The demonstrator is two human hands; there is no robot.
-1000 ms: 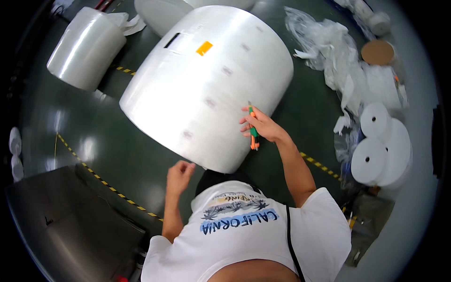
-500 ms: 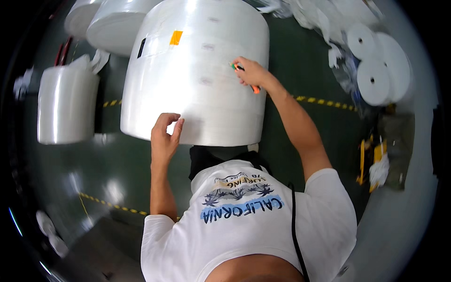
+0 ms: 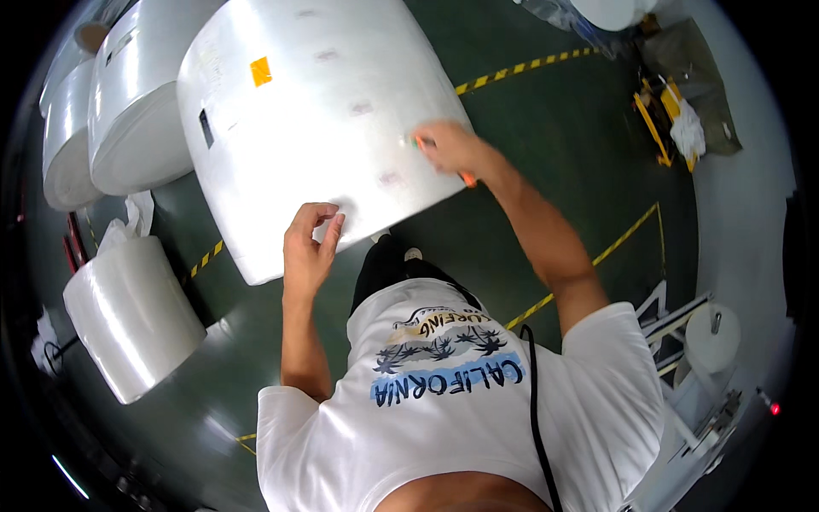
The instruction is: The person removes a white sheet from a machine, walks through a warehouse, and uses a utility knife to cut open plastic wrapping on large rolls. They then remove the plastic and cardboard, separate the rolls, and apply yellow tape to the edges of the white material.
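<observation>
A large white roll (image 3: pixel 307 119), wrapped in shiny film, lies in front of me. It has an orange sticker (image 3: pixel 261 72), a small black patch and several faint greyish marks. My right hand (image 3: pixel 454 148) is closed around a slim orange tool that looks like a utility knife (image 3: pixel 468 179). Its front end is close to the roll's surface near the right edge; motion blur hides whether it touches. At the roll's near edge, my left hand (image 3: pixel 310 243) has its fingers curled, thumb and forefinger a little apart, with nothing visible between them.
A smaller wrapped roll (image 3: pixel 136 320) stands at the left, larger white rolls (image 3: pixel 141 128) behind it. Yellow-black tape (image 3: pixel 529 66) marks the green floor. A yellow frame (image 3: pixel 657 119) stands at the far right, white machinery (image 3: pixel 691 375) at the near right. A black cable (image 3: pixel 534 410) hangs over my shirt.
The view has turned, so the big roll now lies slanted. My right hand has shifted toward the roll's near right edge with the tool. My left hand keeps nearly the same pose.
</observation>
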